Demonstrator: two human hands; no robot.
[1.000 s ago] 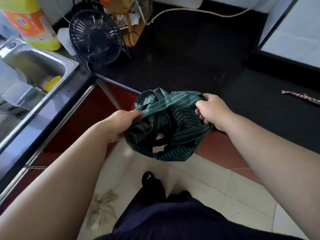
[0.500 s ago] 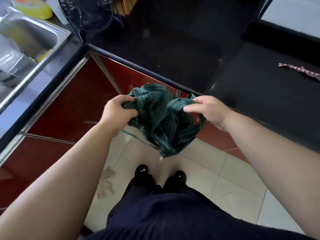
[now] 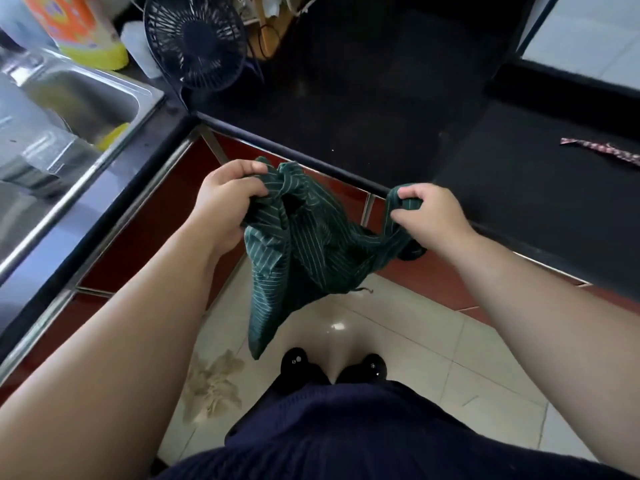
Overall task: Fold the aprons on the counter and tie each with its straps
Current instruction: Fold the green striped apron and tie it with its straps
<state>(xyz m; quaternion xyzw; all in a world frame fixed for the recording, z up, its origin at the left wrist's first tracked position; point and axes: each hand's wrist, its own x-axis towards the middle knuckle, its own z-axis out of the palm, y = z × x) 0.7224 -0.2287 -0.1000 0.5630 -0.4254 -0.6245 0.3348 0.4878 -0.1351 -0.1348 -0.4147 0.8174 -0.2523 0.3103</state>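
A dark green apron with thin white stripes [image 3: 298,251] hangs crumpled in the air in front of the black counter [image 3: 363,98], above the tiled floor. My left hand [image 3: 227,199] grips a bunched top part of it. My right hand [image 3: 429,216] pinches another edge of the cloth, about a forearm's length to the right. A loose lower part of the apron dangles down toward my shoes. A red patterned strap [image 3: 602,154] lies on the counter at the far right.
A black desk fan [image 3: 195,39] stands at the counter's back left corner. A steel sink [image 3: 69,109] with a yellow detergent bottle [image 3: 86,32] behind it is on the left. Red cabinet fronts [image 3: 156,216] run below the counter. A rag [image 3: 211,386] lies on the floor.
My hands have moved apart, drawing the bunched apron wider, and a lower part of it has dropped down toward the floor.
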